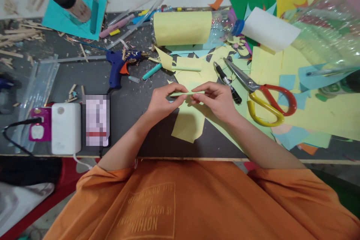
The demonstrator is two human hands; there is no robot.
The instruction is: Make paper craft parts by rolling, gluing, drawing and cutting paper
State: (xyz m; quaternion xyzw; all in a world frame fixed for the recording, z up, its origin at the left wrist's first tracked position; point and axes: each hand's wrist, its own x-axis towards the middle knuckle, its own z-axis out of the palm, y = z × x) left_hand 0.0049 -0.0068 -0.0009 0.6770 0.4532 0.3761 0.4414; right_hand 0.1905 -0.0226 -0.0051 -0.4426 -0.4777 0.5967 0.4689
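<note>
L hand [165, 99] + R hand [216, 99]: 2 tot.
Held grn strip [189, 93] + loose grn strip [187, 69]: 2 tot.
Scissors [253, 87]: 1 pr.
Blk pen [228, 82]: 1
Glue gun [114, 68]: 1 in full
Phone [97, 120]: 1
Wht power bank [66, 129]: 1
Ylw-wrapped btl [182, 28]: 1
Wood bits [21, 36]: dozens — approx.
Paper scraps [292, 99]: lots, overlapping — can't ct.

Craft workspace; glue gun [114, 70]; scissors [251, 84]; paper scraps [287, 82], wood bits [21, 37] across dark table [157, 137]
</note>
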